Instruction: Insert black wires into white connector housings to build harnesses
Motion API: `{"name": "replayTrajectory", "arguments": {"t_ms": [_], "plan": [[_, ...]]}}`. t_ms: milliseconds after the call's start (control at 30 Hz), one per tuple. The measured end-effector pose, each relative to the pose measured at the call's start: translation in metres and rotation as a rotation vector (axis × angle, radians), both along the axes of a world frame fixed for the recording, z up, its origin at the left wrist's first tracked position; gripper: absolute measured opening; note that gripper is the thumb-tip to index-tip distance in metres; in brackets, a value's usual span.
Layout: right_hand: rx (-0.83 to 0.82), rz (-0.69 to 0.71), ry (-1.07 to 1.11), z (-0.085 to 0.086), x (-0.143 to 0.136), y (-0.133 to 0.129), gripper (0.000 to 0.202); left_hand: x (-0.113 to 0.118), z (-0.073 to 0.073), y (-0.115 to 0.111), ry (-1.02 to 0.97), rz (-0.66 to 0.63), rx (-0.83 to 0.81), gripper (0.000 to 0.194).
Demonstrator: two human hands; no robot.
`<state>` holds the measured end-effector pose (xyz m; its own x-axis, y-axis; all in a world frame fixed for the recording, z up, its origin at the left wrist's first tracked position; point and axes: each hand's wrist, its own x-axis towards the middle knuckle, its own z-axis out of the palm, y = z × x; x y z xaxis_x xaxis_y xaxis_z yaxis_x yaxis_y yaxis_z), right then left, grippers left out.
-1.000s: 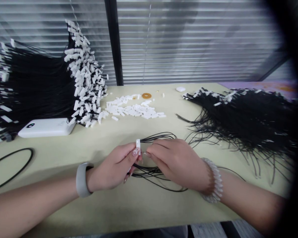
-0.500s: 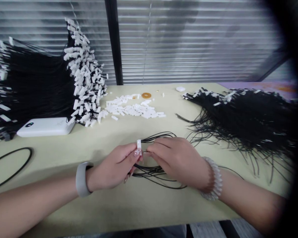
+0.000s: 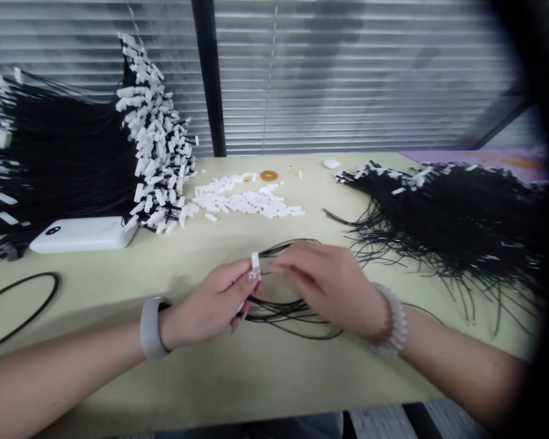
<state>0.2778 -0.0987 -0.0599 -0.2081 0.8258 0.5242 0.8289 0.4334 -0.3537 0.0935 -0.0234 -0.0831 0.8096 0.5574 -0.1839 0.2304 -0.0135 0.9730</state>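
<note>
- Where the two hands meet, small white clip (image 3: 255,262) pinched upright between thumb and forefinger of left hand (image 3: 213,303), long axis near vertical, top end pointing up and away from the palm; likely held so to keep its open end facing the other hand.
- Right hand (image 3: 333,286) blurred, fingers curled just beside the clip; seems to be closed lightly on a strand of the black cord bundle (image 3: 288,308), though whether the fingertips truly pinch it cannot be told.
- Cord bundle looped under and between both hands, lying flat on the table (image 3: 265,378), loops running out past the right fingers and back below the wrist; kept close, probably to feed ends to the clip.
- Beyond the fingertips, loose white clips (image 3: 247,201) heaped within reach.
- Farther left of the left hand, finished cords with clips (image 3: 155,140) stacked high, a white power bank (image 3: 80,235) at their foot.
- Right of the right hand, well apart, pile of bare black cords (image 3: 448,219).
- Grey wristband (image 3: 150,327) on the left wrist, clear beaded bracelet (image 3: 393,320) on the right.
</note>
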Motion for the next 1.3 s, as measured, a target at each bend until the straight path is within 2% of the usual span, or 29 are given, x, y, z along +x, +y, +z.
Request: {"name": "replayTrajectory", "arguments": {"t_ms": [33,100,133,200,300,400,533,700,900,1133,1300], "plan": [[0.029,-0.072,0.068,0.004,0.008,0.002,0.014,0.001,0.0,0.001,-0.016,0.072,-0.046,0.032],[0.086,-0.302,0.167,0.01,0.028,0.007,0.015,0.004,-0.001,0.003,-0.074,0.235,-0.131,0.032],[0.087,-0.4,0.169,0.012,0.039,0.01,0.018,0.005,-0.001,0.004,-0.122,0.313,-0.157,0.031],[0.007,-0.491,0.072,0.013,0.057,0.015,0.027,0.006,-0.001,0.006,-0.23,0.422,-0.181,0.027],[-0.205,-0.42,-0.137,0.009,0.068,0.018,0.037,0.007,-0.001,0.008,-0.334,0.5,-0.185,0.021],[-0.358,-0.214,-0.256,0.007,0.06,0.017,0.041,0.005,-0.003,0.008,-0.367,0.544,-0.182,0.019],[-0.376,0.035,-0.27,0.012,0.038,0.01,0.033,0.004,-0.005,0.008,-0.353,0.506,-0.148,0.02],[-0.354,0.155,-0.189,0.009,0.011,0.003,0.027,0.004,-0.002,0.003,-0.188,0.394,0.016,0.028],[-0.334,0.154,-0.119,-0.005,-0.008,0.002,0.023,0.002,0.002,-0.002,-0.108,0.267,0.097,0.028],[-0.383,0.153,-0.006,-0.003,-0.013,-0.002,0.012,0.002,0.003,-0.002,-0.074,0.166,0.123,0.029],[-0.399,0.166,0.038,-0.002,-0.013,-0.001,0.015,0.001,0.003,-0.002,-0.056,0.148,0.125,0.03]]}}
